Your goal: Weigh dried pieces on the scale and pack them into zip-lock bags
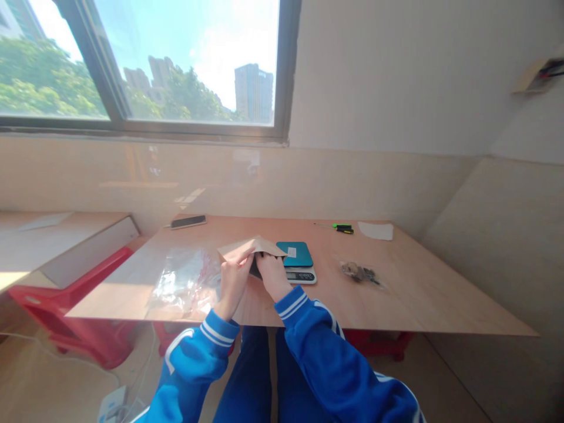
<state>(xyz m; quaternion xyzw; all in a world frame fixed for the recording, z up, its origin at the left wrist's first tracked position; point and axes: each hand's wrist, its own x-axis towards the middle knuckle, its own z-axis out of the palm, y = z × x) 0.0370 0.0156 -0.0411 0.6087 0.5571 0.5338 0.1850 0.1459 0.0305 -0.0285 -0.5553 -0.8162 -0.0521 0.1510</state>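
Observation:
Just in front of me, a brown paper bag (238,248) is tilted over the table, its mouth toward me. My left hand (233,276) pinches the edge of the bag's opening. At that same opening is my right hand (272,275), with its fingers curled in under the paper. Whatever those fingertips hold is hidden, though something dark shows between the two hands. Behind and beside my right hand lies a teal-topped digital scale (301,254) with a white front and a small display. The bag partly covers the scale's left side.
Clear plastic bags (180,282) lie left on the wooden table (423,294). To the right is a small clear bag of parts (359,272). Farther back are a phone (188,222), screwdrivers (342,228) and white paper (376,231). A red stool (88,305) stands at left.

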